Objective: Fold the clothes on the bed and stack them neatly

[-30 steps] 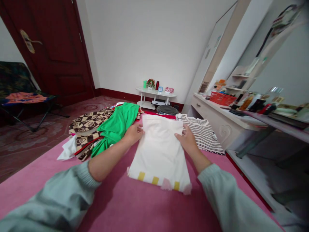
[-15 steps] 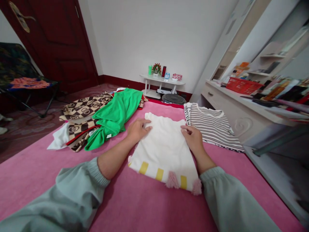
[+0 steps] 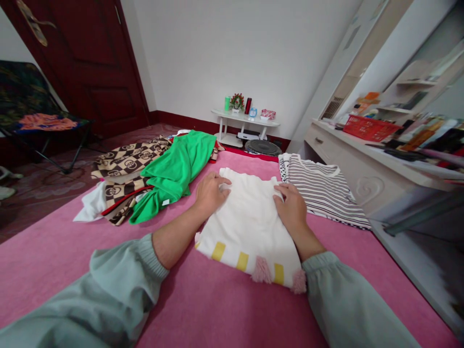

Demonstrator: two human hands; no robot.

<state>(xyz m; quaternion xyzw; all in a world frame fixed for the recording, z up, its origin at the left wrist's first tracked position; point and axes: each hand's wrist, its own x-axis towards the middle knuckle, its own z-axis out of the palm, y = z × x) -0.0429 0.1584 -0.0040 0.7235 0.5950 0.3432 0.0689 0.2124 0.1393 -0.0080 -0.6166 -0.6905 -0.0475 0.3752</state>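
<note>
A folded white knit garment (image 3: 250,217) with yellow blocks and pink tassels along its near edge lies flat on the pink bed cover (image 3: 217,309). My left hand (image 3: 211,194) pinches its left side close to the far end. Opposite, my right hand (image 3: 293,208) has the right side between thumb and fingers. To the right sits a stack of folded tops with a black-and-white striped one (image 3: 322,191) uppermost. A loose heap on the left holds a green garment (image 3: 181,169) and a brown-and-cream checked one (image 3: 134,159).
A white dresser (image 3: 362,169) carrying a red basket (image 3: 371,128) stands along the right side. Beyond the bed is a small white table (image 3: 246,117) with several small items. A folding chair (image 3: 43,121) with orange cloth is at far left, near the dark red door (image 3: 83,63).
The whole view has shifted slightly. My fingers have drawn in a little on the far sides of the white garment, which stays in the same place.
</note>
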